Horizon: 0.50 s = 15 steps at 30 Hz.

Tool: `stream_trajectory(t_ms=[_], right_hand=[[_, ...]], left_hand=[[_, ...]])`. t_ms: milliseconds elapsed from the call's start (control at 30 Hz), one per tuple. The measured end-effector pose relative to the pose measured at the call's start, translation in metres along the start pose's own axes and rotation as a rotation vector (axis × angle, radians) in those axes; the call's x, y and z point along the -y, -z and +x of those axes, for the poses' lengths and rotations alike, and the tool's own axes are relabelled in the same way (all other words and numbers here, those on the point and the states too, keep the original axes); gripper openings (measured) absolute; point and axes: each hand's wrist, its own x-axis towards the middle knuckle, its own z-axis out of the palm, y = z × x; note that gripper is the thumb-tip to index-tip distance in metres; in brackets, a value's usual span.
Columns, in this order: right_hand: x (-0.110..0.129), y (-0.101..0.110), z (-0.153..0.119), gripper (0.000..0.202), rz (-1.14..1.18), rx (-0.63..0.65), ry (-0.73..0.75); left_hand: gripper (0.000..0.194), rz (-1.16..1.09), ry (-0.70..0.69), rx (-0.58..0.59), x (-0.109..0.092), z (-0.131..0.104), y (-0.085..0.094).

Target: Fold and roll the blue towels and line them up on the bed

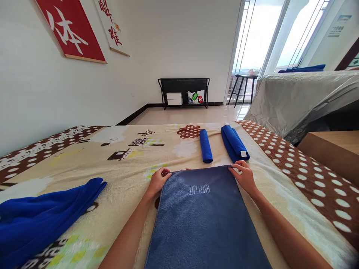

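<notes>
A grey-blue towel lies spread out in front of me, its white "HAPPY LIFE" lettering upside down near the far edge. My left hand pinches its far left corner, and my right hand pinches the far right corner. Just beyond the towel a rolled blue cloth lies on the patterned blanket. To its right is a thicker folded blue towel with a small white tag. The near end of the grey-blue towel runs out of view.
A crumpled blue cloth lies at the left. Beyond the blanket stand a black rack with a white box and a dark stool. Plastic sheeting covers something large at the right, near a brown box.
</notes>
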Motion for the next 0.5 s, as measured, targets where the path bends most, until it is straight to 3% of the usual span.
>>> stream_trajectory(t_ms=[300,500], right_hand=[[-0.011,-0.006,-0.001,0.046,0.011,0.063,-0.059],[0.002,-0.001,0.0,0.036,0.025,0.032,-0.019]], left_hand=[[0.038,-0.053,0.038,0.072,-0.004,-0.004,0.006],[0.051,-0.14,0.092,0.095,-0.001,-0.004,0.007]])
